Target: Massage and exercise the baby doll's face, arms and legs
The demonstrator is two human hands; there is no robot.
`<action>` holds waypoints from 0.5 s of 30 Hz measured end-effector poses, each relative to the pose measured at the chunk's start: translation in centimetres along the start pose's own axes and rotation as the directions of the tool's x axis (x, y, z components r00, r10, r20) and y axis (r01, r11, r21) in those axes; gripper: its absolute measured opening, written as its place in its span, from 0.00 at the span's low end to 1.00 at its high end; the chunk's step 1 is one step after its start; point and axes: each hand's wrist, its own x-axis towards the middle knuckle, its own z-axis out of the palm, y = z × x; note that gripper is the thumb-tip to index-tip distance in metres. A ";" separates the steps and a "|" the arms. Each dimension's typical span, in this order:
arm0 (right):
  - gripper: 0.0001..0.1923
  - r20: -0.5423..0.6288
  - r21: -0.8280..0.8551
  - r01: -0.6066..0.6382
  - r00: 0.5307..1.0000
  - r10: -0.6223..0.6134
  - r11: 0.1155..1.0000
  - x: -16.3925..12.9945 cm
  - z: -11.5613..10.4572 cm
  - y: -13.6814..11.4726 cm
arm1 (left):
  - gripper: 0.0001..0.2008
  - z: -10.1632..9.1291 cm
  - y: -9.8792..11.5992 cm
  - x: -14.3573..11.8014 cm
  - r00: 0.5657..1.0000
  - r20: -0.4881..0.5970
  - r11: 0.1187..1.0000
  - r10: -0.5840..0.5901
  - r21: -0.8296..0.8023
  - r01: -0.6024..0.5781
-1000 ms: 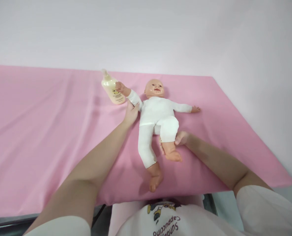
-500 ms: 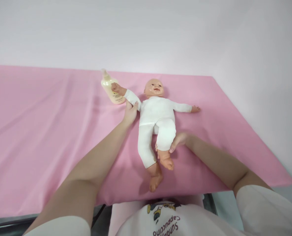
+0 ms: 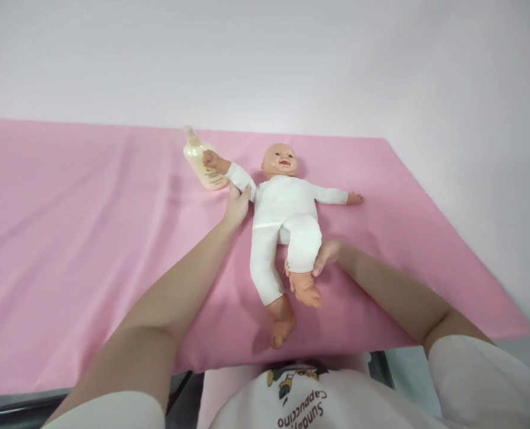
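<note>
Pink sheet, bottle by doll, hands apparently gripping arm, leg.

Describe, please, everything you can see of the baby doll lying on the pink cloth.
The baby doll lies face up on the pink cloth, head toward the wall. It looks like glossy plastic, bald, in a white long-sleeved suit with bare hands and feet. Both arms are spread; one doll hand rests against the cream bottle. The left hand grips it at the shoulder under that arm; the right hand holds the raised, bent leg near the ankle. The other leg lies straight.
</note>
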 end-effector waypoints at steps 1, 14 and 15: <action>0.31 0.041 0.000 -0.004 0.999 0.004 1.000 -0.1 0.0 0.0 | 0.22 0.1 0.2 0.0 0.999 -0.033 0.999 -0.041 -0.017 0.040; 0.28 -0.324 0.210 0.492 0.850 -0.415 0.845 -0.2 -1.2 0.6 | 0.18 0.1 4.5 -0.3 0.969 0.184 0.976 0.164 0.110 -0.186; 0.26 -0.439 0.196 0.536 0.797 -0.415 0.821 -0.2 -0.9 0.2 | 0.18 0.0 4.7 -0.3 0.960 0.209 0.968 0.184 0.131 -0.214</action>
